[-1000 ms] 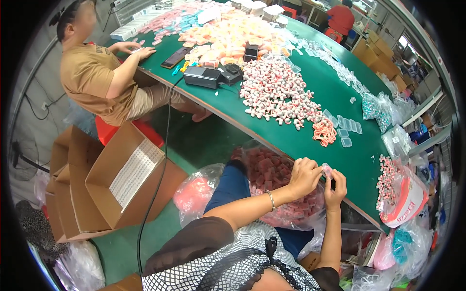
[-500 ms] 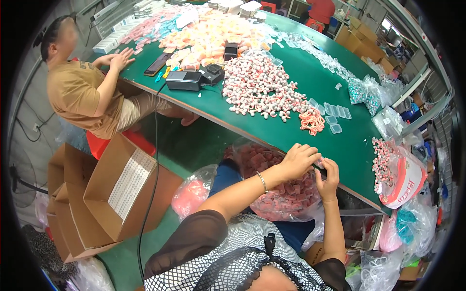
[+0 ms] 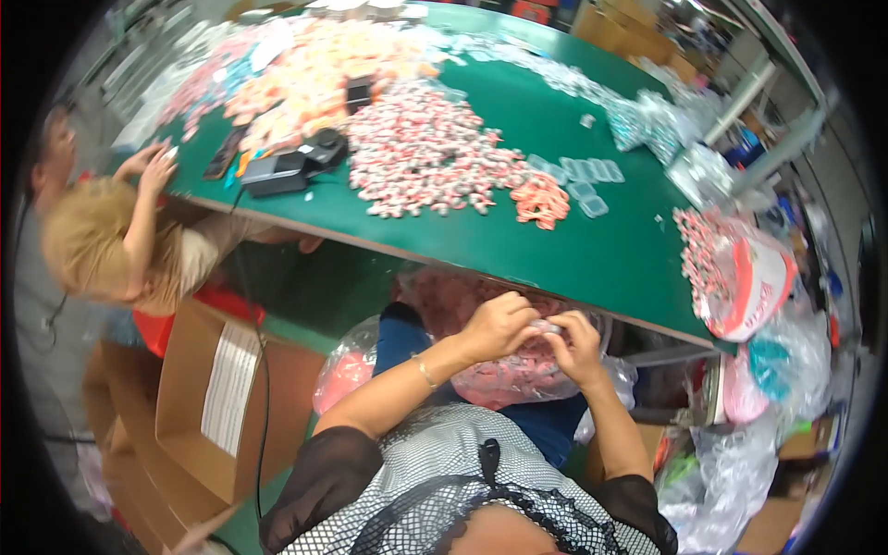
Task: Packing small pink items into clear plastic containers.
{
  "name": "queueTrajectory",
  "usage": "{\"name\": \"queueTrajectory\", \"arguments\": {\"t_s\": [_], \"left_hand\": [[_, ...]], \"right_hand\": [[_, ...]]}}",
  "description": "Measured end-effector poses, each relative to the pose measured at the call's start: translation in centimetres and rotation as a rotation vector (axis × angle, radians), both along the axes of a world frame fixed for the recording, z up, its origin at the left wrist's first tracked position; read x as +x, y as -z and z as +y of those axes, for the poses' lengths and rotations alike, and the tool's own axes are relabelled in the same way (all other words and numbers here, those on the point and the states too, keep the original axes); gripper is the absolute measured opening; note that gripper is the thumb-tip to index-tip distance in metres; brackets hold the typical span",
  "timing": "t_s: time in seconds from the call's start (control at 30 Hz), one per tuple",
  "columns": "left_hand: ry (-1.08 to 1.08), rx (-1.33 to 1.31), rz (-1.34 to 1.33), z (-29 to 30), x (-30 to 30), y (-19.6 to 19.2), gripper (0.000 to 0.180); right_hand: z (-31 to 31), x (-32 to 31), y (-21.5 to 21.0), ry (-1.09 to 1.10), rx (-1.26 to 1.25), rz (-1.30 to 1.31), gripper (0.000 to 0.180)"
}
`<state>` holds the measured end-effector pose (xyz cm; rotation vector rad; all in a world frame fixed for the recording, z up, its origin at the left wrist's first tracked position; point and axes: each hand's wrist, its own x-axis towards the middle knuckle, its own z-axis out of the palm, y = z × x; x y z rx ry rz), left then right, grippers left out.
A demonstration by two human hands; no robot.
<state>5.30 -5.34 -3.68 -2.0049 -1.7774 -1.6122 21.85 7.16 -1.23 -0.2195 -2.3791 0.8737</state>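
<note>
My left hand (image 3: 502, 327) and my right hand (image 3: 577, 349) meet just off the table's near edge, above a clear bag of pink pieces (image 3: 504, 379). Both are closed, fingertips pinching a small pale pink-and-white piece (image 3: 552, 327) between them; its exact kind is too small and blurred to tell. Beyond them on the green table (image 3: 610, 268) lies a large heap of small pink-and-grey pieces (image 3: 425, 153). Beside the heap sit a bundle of orange-pink cords (image 3: 540, 203) and several small clear plastic boxes (image 3: 592, 170).
A co-worker in a tan shirt (image 3: 92, 240) sits at the left. Black devices (image 3: 276, 173) and heaped orange-pink cases (image 3: 324, 65) lie further back. At the right is a red-and-white bag (image 3: 763, 277) with spilled pieces. Open cardboard boxes (image 3: 185, 398) and a hanging black cable (image 3: 263, 398) stand left.
The view has turned, so the table and co-worker sit further left. My hands have come down from the table's edge toward my lap, still closed together on the small piece.
</note>
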Motion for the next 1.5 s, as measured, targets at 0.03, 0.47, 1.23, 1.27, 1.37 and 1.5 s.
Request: {"name": "queueTrajectory", "arguments": {"t_s": [0.03, 0.47, 1.23, 1.27, 1.37, 1.5], "left_hand": [[0.013, -0.027, -0.016, -0.2, -0.2, 1.1, 0.020], [0.020, -0.758, -0.046, 2.5, 2.4, 16.3, 0.031], [-0.621, 0.077, 0.239, 1.4, -12.1, -6.1, 0.009], [-0.681, -0.023, 0.340, 1.6, -13.6, -4.6, 0.009], [-0.764, -0.087, 0.450, 1.9, -14.8, -2.4, 0.006], [-0.764, 0.001, 0.417, 2.0, -13.9, -2.6, 0.005]], "right_hand": [[0.2, -0.1, 0.0, -0.052, -0.018, -0.051, 0.019], [12.7, -5.9, -4.6, 0.275, 0.369, -0.161, 0.028], [11.6, -3.5, -1.1, 0.687, 0.269, -0.209, 0.020], [11.1, -3.7, -0.9, 0.697, 0.265, -0.195, 0.017], [9.8, -3.9, -1.5, 0.743, 0.213, -0.328, 0.022], [9.4, -3.1, -1.1, 0.741, 0.281, -0.312, 0.025]]}}
